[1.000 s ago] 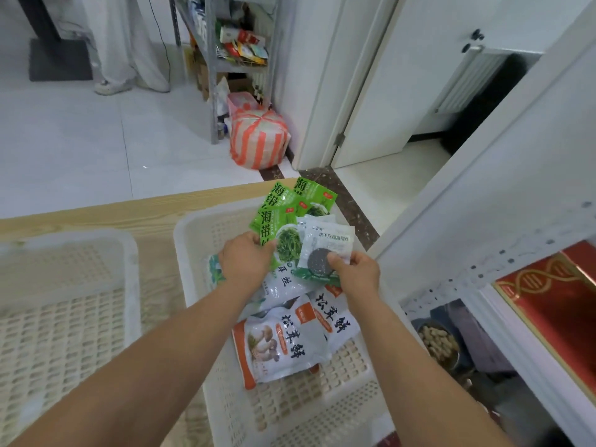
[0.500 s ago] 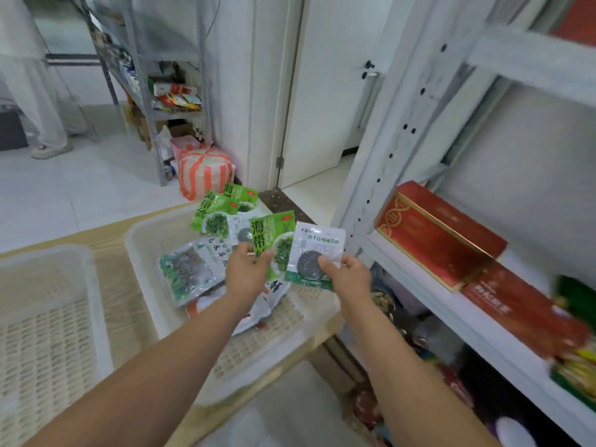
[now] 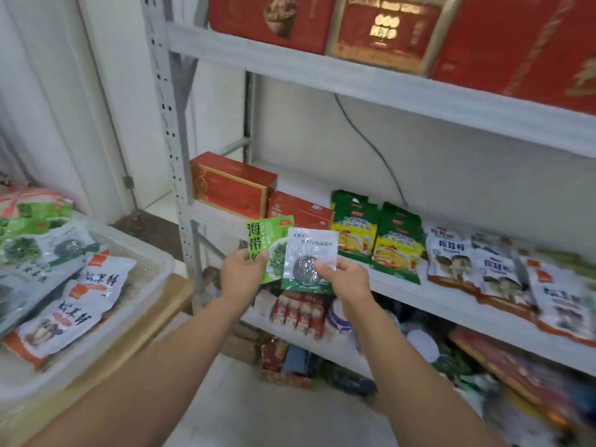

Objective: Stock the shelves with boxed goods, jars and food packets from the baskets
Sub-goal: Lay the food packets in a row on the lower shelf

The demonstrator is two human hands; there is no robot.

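Green seaweed packet (image 3: 267, 243) pinched at its lower edge by left hand (image 3: 240, 269), thumb on the front. White-and-green packet with dark round disc (image 3: 309, 259) pinched by right hand (image 3: 350, 277), overlapping the green one's right side, both held up in front of the white metal shelf (image 3: 451, 300), middle level. That level has red boxes (image 3: 232, 185) at the left end, then green-yellow bags (image 3: 377, 240), then white mushroom packets (image 3: 483, 272); white plastic basket (image 3: 151, 262) off to the left holds more packets (image 3: 80, 295).
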